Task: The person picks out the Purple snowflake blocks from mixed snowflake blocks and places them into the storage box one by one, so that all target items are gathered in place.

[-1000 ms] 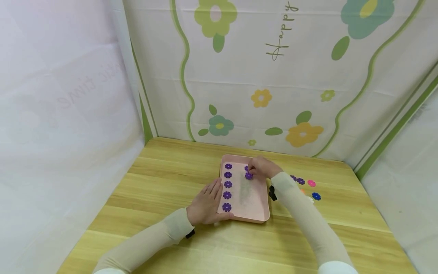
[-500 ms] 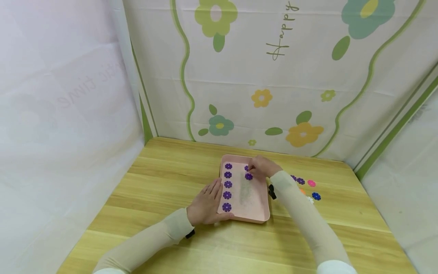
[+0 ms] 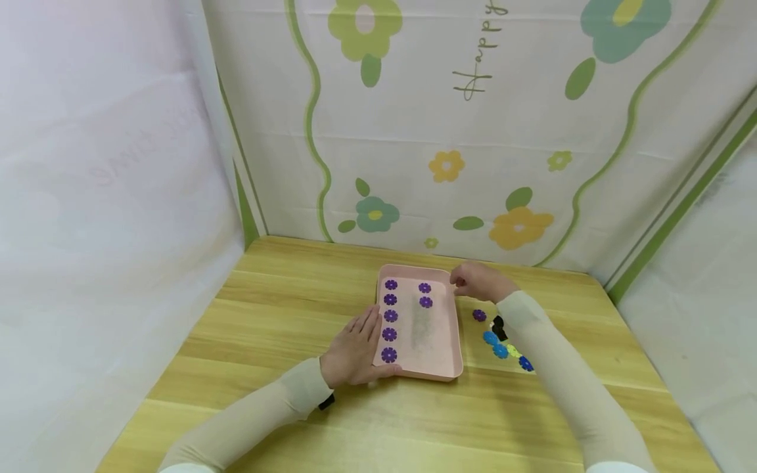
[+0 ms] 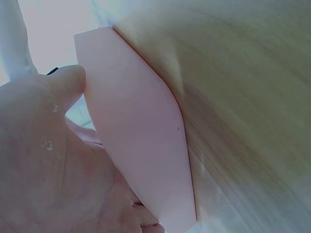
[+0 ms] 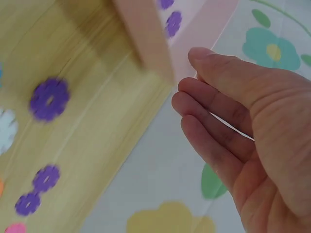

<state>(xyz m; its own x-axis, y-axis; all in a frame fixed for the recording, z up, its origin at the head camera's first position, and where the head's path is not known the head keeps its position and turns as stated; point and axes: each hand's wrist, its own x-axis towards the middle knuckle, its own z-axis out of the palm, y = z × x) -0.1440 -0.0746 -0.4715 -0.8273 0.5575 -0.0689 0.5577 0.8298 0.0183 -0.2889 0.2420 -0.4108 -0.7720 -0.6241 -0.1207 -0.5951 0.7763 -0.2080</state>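
Observation:
My left hand (image 3: 353, 350) rests at the near left corner of a pink tray (image 3: 428, 376), its straight fingers along the left rim and its thumb on the near wall. Inside, a column of several purple flower-shaped discs (image 3: 389, 316) lies along the left side. Two more purple discs, the nearer one (image 3: 426, 302) in line with the other, lie toward the far right. Just over the tray's far right corner is my right hand (image 3: 480, 281). In the right wrist view its fingers (image 5: 214, 150) bend loosely, with nothing between them and the thumb.
Right of the tray lie a purple disc (image 3: 480, 315), light blue discs (image 3: 500, 351), a yellow disc (image 3: 514, 351) and a dark blue disc (image 3: 526, 363). The right forearm covers part of this area. A flower-printed cloth (image 3: 402, 171) stands behind the wooden table (image 3: 278, 295).
My right hand has left the second purple disc of the right column and moved right to the tray's edge. That disc stays in the tray. The left hand keeps its place.

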